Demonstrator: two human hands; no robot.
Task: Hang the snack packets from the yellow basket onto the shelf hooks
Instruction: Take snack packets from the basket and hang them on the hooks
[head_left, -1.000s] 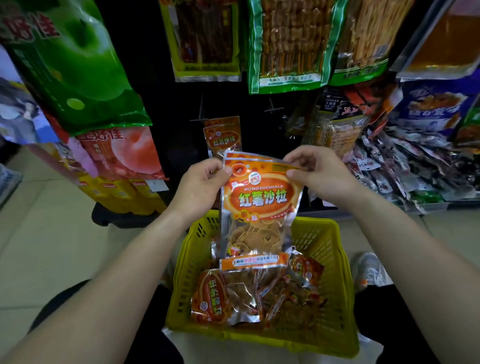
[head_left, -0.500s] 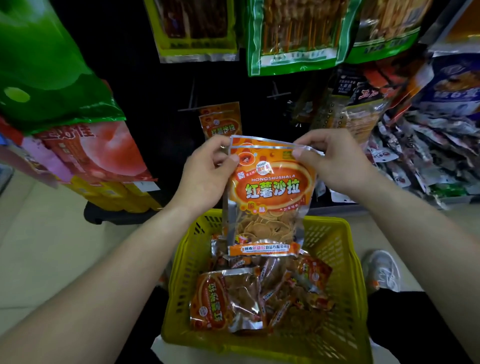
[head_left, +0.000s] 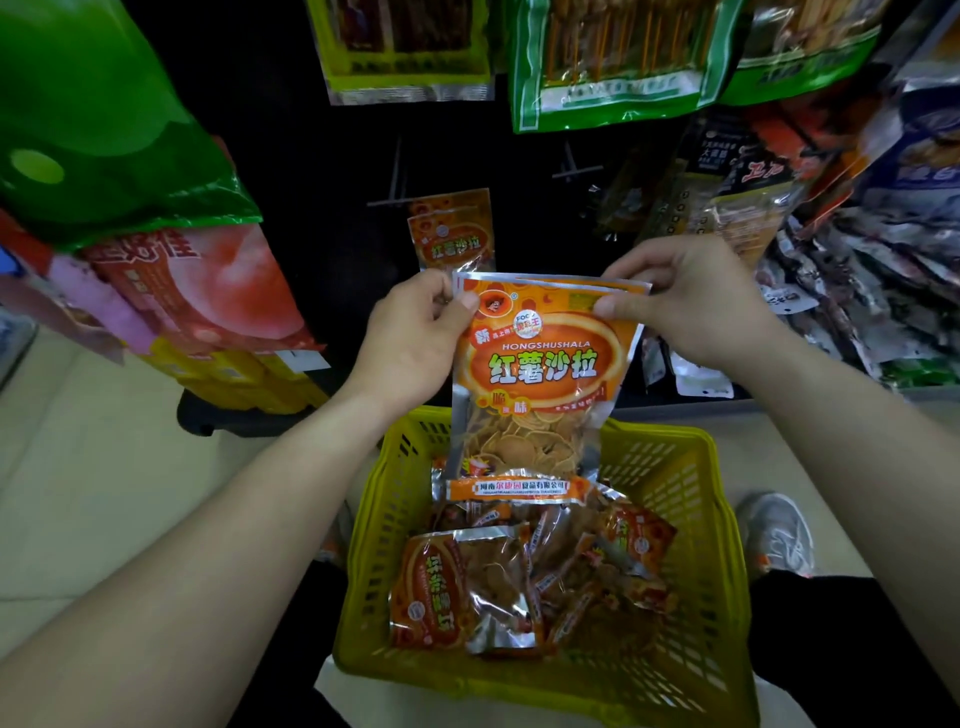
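Note:
An orange snack packet (head_left: 540, 379) with chips showing through its clear lower half hangs upright between both hands, above the yellow basket (head_left: 691, 519). My left hand (head_left: 415, 338) pinches its top left corner. My right hand (head_left: 680, 301) pinches the top right edge, where a second silver packet edge shows behind the first. Several more orange packets (head_left: 467, 587) lie in the basket. One matching packet (head_left: 451, 234) hangs on a hook of the dark shelf panel, just beyond my left hand. Bare hooks (head_left: 574, 169) stick out to its right.
Large green and pink bags (head_left: 119, 156) hang at the left. Green-edged packets (head_left: 613, 62) hang above, and dark packets (head_left: 852, 291) crowd the right shelf. A grey shoe (head_left: 779, 535) rests on the pale floor right of the basket.
The held packet has risen slightly out of the basket and now hangs more squarely facing me. Both hands keep their grip on its top edge.

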